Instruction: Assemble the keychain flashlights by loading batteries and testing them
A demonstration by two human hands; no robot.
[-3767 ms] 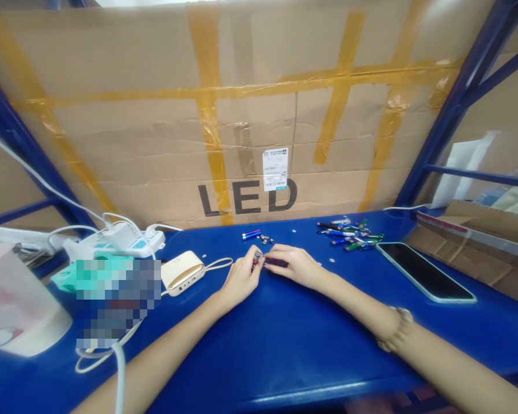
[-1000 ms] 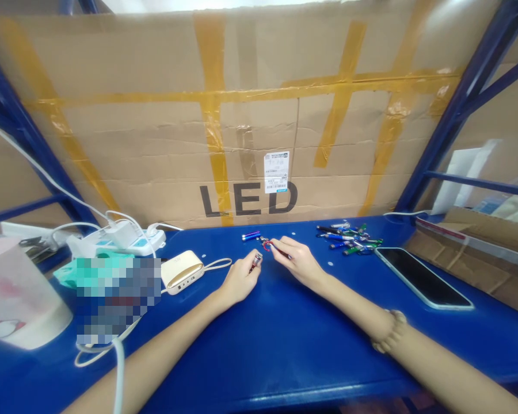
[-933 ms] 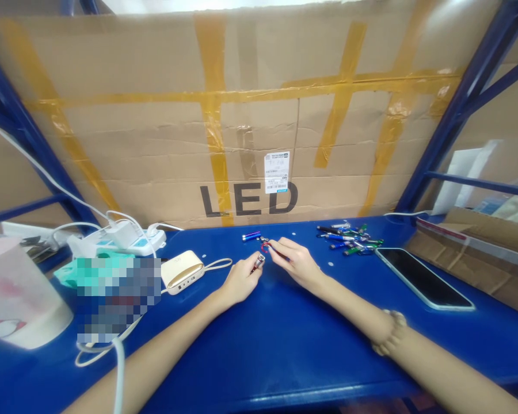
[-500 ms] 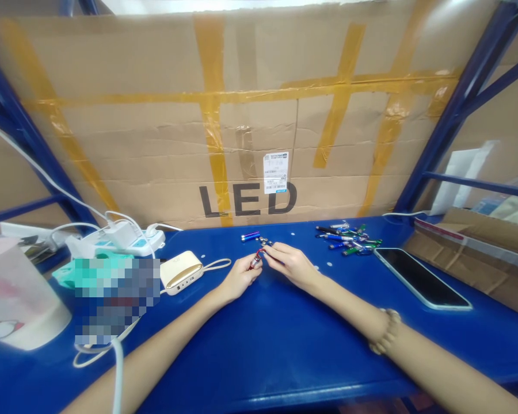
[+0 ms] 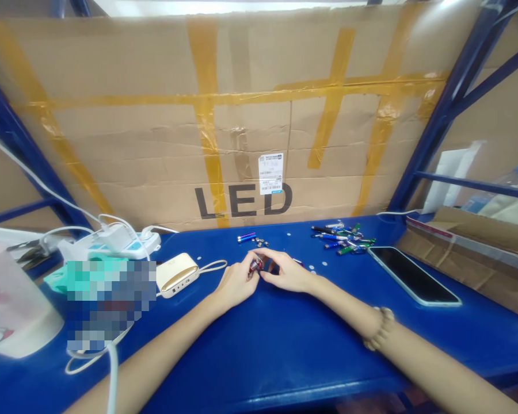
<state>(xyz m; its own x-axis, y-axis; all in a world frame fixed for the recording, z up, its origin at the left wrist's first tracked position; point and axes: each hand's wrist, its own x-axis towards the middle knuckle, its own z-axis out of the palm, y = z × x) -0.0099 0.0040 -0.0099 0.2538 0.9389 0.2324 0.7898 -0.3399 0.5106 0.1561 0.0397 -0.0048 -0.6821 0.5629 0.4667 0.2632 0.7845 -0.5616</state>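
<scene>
Metal tube point(image 5: 256, 266), red and silver, is clamped in the left hand point(image 5: 236, 282); the right hand point(image 5: 288, 272) arches over from three o'clock, its grip unclear. Probably light, rigid and slick, best pinched around its middle. Apparent button cells point(image 5: 259, 242) lie at twelve o'clock.

Storeroom-like place: blue rack point(image 5: 441, 109), taped carton point(image 5: 155, 149)

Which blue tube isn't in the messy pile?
The shiny blue tube beyond the left hand, beside little round metallic pieces; the other blue ones lie in the pile by the phone.
</scene>
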